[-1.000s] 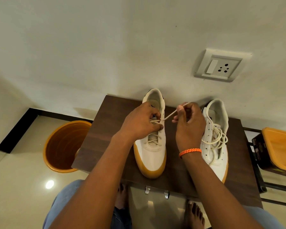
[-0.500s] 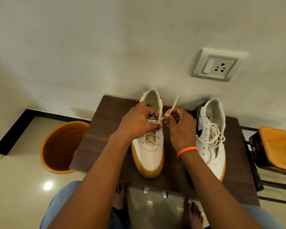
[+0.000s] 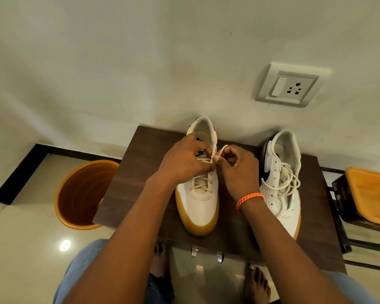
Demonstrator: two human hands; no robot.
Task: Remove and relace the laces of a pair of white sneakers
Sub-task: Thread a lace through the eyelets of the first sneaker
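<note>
Lace (image 3: 203, 183): limp, light cord. Your left hand (image 3: 184, 161) and right hand (image 3: 239, 165) both pinch it; grip near its stiff tip.

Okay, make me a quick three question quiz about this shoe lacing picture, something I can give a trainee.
1. True or false: both hands work at the left sneaker.
2. Where does the loose lace lie? A) on the right sneaker B) in the orange bucket C) on the floor
3. What is on the wrist of the right hand?

Key: 1 true, the left hand too; 2 A; 3 an orange bracelet.
</note>
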